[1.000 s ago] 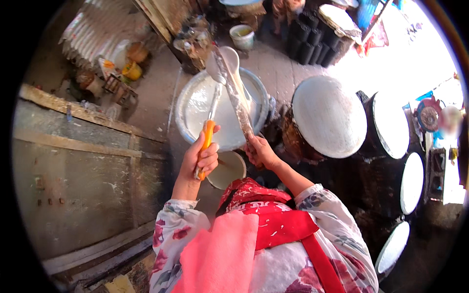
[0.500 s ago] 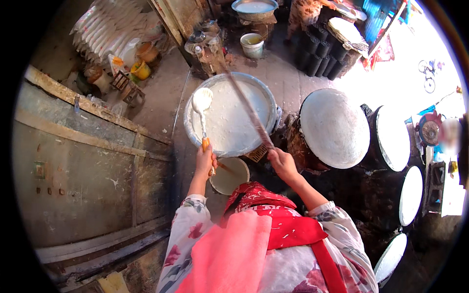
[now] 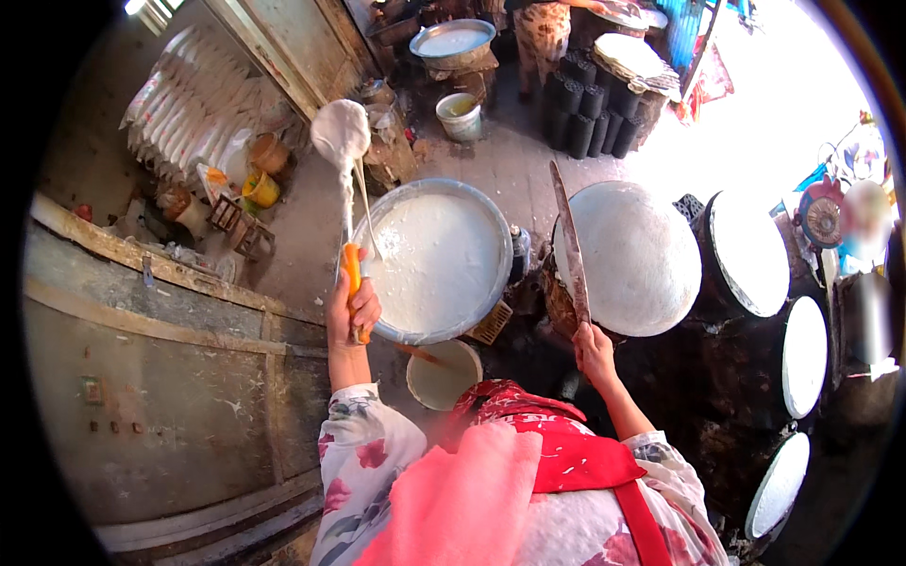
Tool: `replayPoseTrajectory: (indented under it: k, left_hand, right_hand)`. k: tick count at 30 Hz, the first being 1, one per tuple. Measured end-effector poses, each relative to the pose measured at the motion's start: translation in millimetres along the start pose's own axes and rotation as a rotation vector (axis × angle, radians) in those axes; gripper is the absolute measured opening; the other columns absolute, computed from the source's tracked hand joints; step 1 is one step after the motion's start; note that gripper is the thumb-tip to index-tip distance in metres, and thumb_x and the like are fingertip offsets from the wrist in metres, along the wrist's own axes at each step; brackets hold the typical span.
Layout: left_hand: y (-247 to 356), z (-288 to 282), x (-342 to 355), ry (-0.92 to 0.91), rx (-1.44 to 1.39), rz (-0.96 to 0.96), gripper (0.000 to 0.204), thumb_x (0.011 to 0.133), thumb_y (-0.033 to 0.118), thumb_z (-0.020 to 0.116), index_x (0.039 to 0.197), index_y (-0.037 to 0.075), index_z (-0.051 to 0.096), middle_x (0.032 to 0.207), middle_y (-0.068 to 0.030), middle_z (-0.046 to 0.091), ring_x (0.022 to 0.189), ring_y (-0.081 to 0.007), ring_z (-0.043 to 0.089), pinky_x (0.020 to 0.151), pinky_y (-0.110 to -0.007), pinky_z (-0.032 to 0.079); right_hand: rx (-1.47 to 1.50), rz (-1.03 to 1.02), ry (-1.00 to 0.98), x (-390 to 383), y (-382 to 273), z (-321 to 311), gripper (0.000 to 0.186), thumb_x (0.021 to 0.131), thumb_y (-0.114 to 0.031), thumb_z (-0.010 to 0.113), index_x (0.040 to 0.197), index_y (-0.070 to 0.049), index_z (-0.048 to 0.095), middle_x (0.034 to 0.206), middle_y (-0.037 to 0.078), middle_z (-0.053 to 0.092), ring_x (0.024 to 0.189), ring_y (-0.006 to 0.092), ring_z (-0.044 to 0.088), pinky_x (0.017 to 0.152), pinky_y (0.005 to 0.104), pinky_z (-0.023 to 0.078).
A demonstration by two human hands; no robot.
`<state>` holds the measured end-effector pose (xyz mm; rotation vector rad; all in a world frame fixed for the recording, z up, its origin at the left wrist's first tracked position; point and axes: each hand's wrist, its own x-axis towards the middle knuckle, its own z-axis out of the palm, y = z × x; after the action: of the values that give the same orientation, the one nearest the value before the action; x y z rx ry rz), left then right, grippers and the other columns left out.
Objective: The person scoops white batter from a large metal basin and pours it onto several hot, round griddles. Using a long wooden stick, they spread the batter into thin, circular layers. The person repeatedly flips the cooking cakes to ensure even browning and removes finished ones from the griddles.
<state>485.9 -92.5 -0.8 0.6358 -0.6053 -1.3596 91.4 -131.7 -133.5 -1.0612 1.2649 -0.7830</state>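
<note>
My left hand (image 3: 357, 316) is closed round the orange handle of a ladle (image 3: 341, 134), raised by the left edge of a wide metal basin (image 3: 511, 247). White batter coats the ladle's bowl, and a thin strand trails from it toward the basin. More white batter (image 3: 439, 255) fills the basin. In my right hand (image 3: 594, 351) is a long, flat, narrow stick (image 3: 572, 247), pointing up and away. It passes over the left edge of a large round pale griddle (image 3: 637, 255); whether it touches the surface, I cannot tell.
Several more round griddles (image 3: 750, 253) curve along my right. A bucket (image 3: 444, 375) with a brown handle in it stands close before me. Farther off are black cylinders (image 3: 585, 108), another basin (image 3: 453, 40), stacked sacks (image 3: 193, 104) and a person (image 3: 541, 38). A panelled partition (image 3: 170, 377) runs along my left.
The ladle has risen from over the basin to its upper left, its bowl higher. My right hand has moved right, swinging the stick from across the basin to the griddle's edge.
</note>
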Motion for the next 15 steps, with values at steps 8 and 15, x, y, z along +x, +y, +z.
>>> replayPoseTrajectory:
  k: [8,15]
  left_hand:
    - [-42.4,-38.5,6.1,0.316,-0.293,-0.119,0.036,0.096,0.034,0.045,0.122,0.008,0.047,0.059,0.0058,0.036,0.039,-0.0026,0.034,0.037,-0.019,0.032]
    - [36.3,72.9,2.7,0.134,-0.078,0.011,0.039,0.097,0.034,0.042,0.123,0.005,0.045,0.06,0.0052,0.036,0.038,-0.0014,0.034,0.034,-0.017,0.033]
  right_hand:
    - [0.002,0.006,-0.103,10.8,13.4,-34.2,0.044,0.097,-0.043,0.039,0.077,-0.005,0.05,0.05,0.0,0.043,0.035,0.0087,0.037,0.034,0.0232,0.03]
    - [-0.017,0.002,-0.185,24.9,20.8,-59.4,0.044,0.097,-0.043,0.039,0.078,-0.005,0.05,0.049,0.0,0.043,0.035,0.0089,0.037,0.034,0.0233,0.03]
